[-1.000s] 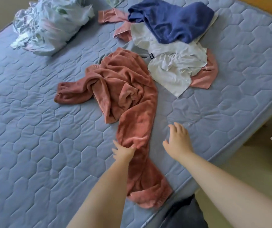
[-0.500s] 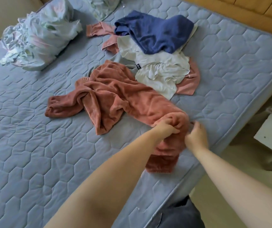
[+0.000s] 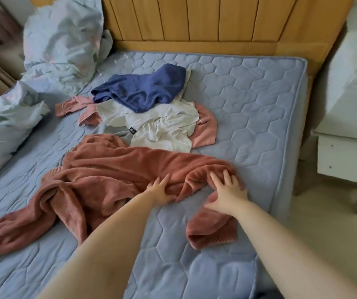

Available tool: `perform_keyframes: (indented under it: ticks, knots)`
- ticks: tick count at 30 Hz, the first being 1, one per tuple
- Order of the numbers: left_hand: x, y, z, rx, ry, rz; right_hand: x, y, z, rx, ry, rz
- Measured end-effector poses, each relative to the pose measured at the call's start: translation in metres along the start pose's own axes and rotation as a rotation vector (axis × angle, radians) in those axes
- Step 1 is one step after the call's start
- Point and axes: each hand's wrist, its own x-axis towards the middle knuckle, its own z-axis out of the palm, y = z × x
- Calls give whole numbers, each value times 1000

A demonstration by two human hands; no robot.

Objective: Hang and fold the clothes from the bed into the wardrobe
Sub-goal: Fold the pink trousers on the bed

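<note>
Now, on the bed [image 3: 44,137], the rust fleece garment [image 3: 113,169] lay stretched out, its near end drawn up from the 6 o'clock edge and doubled over: folding had begun. The left hand [image 3: 159,190] pressed it, fingers [image 3: 162,182] spread; the right hand [image 3: 227,195], at its 3 o'clock, was splayed likewise.

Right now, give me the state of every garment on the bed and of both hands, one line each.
rust fleece garment: unfolded, rumpled, lying on the mattress.
left hand: open, fingers pressing on the fleece.
right hand: open, fingers spread on the fleece.
navy garment: crumpled, lying over the white garment.
white garment: crumpled, lying over the pink garment.
pink garment: mostly buried, one sleeve showing.
</note>
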Motion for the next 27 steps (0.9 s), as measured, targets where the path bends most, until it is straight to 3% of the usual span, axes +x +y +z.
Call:
perform_keyframes:
  ticks: [2,10,12,15,17,19,21,23,25,27]
  knots:
    - [17,-3,21,77,-35,34,-2,2,29,-34,11,31]
    - [28,-4,17,167,208,211,-24,-28,62,-55,394,133]
    - [18,4,25,26,188,276,-34,-29,72,84,488,179]
    - [-8,15,48,-232,170,426,-59,-29,87,411,768,251]
    - [-25,31,60,-434,121,522,-73,-32,86,465,928,267]
    - [-49,55,66,-728,-10,580,-85,-40,77,477,1067,335]
    - [-74,78,67,-1103,-257,607,-94,-42,65,512,1171,473]
    - [-92,93,62,-1315,-466,651,-104,-37,56,531,1211,603]
    - [-100,87,52,-1153,-363,804,-113,-32,55,468,1214,597]
    - [-93,67,42,-723,67,922,-116,-35,61,314,1177,454]
